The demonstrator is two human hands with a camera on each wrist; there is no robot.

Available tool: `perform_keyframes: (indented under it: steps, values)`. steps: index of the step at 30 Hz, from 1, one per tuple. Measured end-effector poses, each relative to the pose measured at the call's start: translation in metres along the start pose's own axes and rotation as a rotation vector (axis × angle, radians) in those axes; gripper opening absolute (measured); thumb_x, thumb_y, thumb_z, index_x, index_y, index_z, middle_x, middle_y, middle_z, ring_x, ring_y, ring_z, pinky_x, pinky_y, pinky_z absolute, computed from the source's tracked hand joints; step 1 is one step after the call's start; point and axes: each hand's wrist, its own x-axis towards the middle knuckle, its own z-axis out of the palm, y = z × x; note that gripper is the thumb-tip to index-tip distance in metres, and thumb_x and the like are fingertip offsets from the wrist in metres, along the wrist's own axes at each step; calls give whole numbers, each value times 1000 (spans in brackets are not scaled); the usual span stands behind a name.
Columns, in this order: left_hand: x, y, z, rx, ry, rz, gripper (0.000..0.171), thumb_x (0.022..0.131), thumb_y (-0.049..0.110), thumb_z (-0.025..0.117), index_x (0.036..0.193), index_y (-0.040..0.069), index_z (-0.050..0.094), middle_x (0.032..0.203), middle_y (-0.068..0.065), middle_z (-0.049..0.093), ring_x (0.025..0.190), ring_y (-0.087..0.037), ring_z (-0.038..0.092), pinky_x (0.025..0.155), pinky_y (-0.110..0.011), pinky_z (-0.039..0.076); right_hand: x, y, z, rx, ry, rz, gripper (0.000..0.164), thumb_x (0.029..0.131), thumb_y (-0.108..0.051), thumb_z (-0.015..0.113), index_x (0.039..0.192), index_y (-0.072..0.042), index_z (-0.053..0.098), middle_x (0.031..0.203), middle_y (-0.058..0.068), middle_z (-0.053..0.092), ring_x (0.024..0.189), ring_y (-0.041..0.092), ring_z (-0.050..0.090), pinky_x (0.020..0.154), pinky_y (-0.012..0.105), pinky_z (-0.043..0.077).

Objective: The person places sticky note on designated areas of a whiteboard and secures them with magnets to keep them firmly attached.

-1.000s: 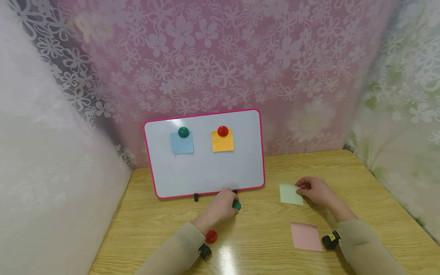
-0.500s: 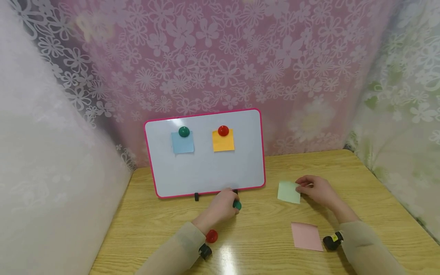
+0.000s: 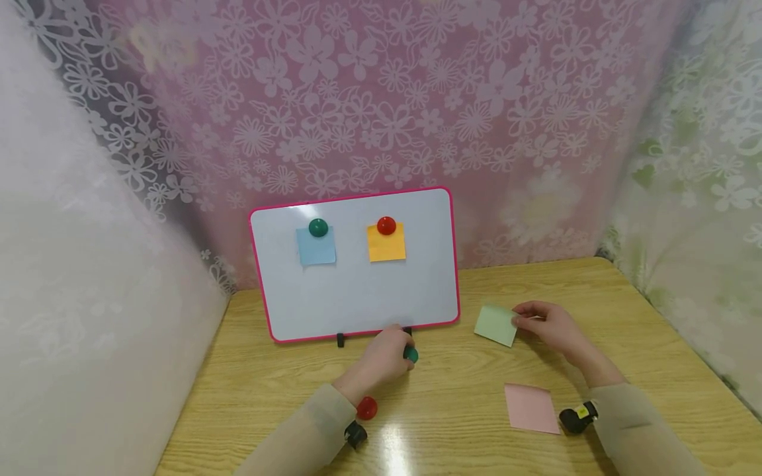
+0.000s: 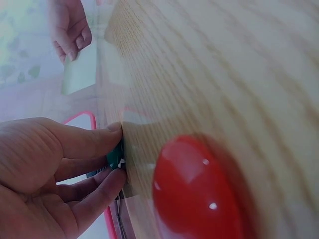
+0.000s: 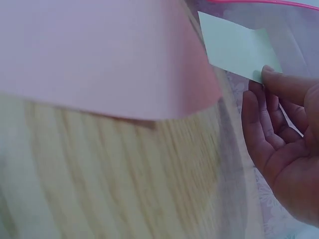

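My right hand [image 3: 550,328] pinches a light green sticky note [image 3: 495,325] by its right edge; in the right wrist view the note [image 5: 240,47] hangs tilted between thumb and fingers. My left hand [image 3: 383,357] grips a green round magnet [image 3: 411,354] close to the table, just in front of the whiteboard. In the left wrist view that magnet [image 4: 115,155] is mostly covered by thumb and fingertips. A red round magnet [image 3: 366,408] lies on the table beside my left wrist. Near my right wrist, a pink sticky note [image 3: 532,408] lies flat with its top edge curled.
The pink-framed whiteboard [image 3: 357,297] leans at the back on small black feet. On it, a green magnet [image 3: 318,227] holds a blue note [image 3: 317,250], and a red magnet [image 3: 386,225] holds an orange note [image 3: 387,248]. Floral curtains enclose the wooden table [image 3: 452,410].
My right hand has lifted the light green note off the table, shifting it slightly up and left and turning it. The left hand with its green magnet has stayed in place.
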Motion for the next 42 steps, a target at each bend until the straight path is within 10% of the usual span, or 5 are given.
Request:
perform_keyframes:
  steps: [15,42]
  values:
    - [1,-1,0,2,-4,2,25,90,15,88,111,5,80,105,-2,64,87,-10,53,75,-23,52,1,-3,1,129,-18,25,51,108,-27,69,144,6,60,137,22,65,105,4,68,92,34,61]
    - [0,-1,1,-6,-4,-6,25,89,15,89,110,5,81,104,-3,65,87,-11,53,75,-23,51,-3,-15,8,205,-20,26,50,109,-20,66,148,10,55,140,28,61,103,6,71,94,39,61]
